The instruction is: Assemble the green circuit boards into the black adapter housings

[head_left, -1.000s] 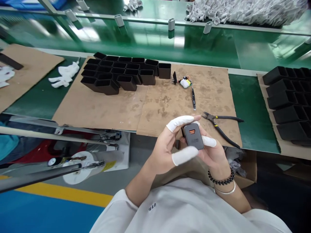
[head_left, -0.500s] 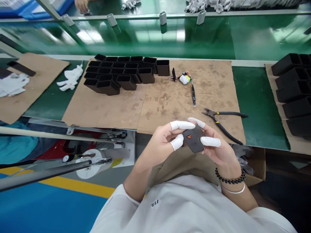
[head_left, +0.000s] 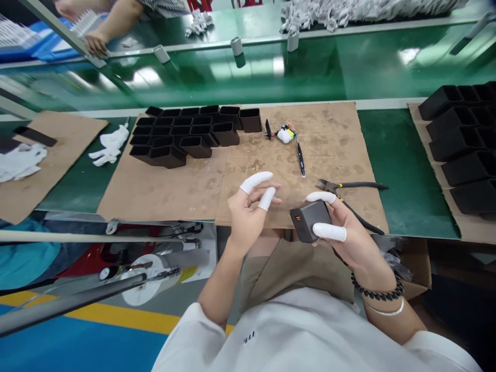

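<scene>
In my right hand (head_left: 341, 225) is a black plastic charger housing (head_left: 310, 219), gripped between white-capped thumb and fingers, with small orange slots at its left end. My left hand (head_left: 251, 206) hovers to the left of it, fingers apart and holding nothing; white finger cots cover its thumb and index finger. Beyond the hands, a small circuit board (head_left: 285, 134) with white and yellow parts lies on the cardboard (head_left: 267, 160), a black plate standing at its left end. Black tweezers (head_left: 301, 160) lie beside the board. Diagonal cutters (head_left: 329, 186) are partly hidden behind my right hand.
Rows of open black housings (head_left: 196, 146) stand at the left of the cardboard, and more housings (head_left: 470, 168) stand far right. White gloves (head_left: 110, 144) lie left. Past the green belt (head_left: 294, 77), a co-worker's hand (head_left: 96, 44) rests near the rail; white parts (head_left: 349, 13) are heaped there.
My left hand has let go of the charger housing and moved left, its fingers spreading. The right hand still holds the housing, now turned so its long side shows. The co-worker's arm has come into view.
</scene>
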A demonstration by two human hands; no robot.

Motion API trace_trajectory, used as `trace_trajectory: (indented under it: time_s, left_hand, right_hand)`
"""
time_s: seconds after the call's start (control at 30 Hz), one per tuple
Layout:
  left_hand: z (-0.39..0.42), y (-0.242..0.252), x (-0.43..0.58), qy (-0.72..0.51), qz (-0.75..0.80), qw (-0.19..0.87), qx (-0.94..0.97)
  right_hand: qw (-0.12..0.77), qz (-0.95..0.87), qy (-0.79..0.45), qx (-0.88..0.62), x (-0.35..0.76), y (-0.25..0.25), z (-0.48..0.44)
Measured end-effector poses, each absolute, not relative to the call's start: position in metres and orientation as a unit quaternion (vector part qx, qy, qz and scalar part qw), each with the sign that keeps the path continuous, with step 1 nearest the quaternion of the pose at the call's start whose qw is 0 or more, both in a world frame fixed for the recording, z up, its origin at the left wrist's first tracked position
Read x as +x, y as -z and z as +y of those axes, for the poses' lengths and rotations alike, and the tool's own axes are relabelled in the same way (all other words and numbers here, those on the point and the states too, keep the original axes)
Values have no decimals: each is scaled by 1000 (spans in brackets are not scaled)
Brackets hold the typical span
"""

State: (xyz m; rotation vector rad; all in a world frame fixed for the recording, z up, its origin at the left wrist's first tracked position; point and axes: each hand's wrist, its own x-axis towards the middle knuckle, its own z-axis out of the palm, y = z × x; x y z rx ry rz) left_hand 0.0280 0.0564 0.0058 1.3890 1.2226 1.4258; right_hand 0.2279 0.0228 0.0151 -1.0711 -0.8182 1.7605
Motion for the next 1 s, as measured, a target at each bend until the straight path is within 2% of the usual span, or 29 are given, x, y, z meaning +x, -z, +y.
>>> trace_trajectory:
  time_s: [0.07,0.2,0.37,0.47,0.6,0.77,0.87,1.0]
  left_hand:
    - [65,7,25,-588,499,383,509]
    - [73,23,15,-573,514,431,471]
    - [74,24,8,-534,501,482,482]
    - [75,19,4,-537,474,458,527]
    - [75,16,3,-518,478,436,559]
    - [74,25,6,-492,527,452,525]
    - [72,31,6,-477,528,458,533]
    - [73,31,1,-515,473,387,600]
  right_hand:
    - [454,-391,-659,-454,234,-24,28]
    - [432,-555,-498,-507,264,-53,80]
    - [290,-730,-181,-592,299,-73,228]
    - [237,-700,-90,-667,302,-66,313]
    - [228,-657,-86,-713,288,-52,373]
    - [196,-663,-55,-720,248,-47,386]
    - [146,-789,-33,-596,225,-56,367]
    - [-5,-910,-209,-357,213,-62,320]
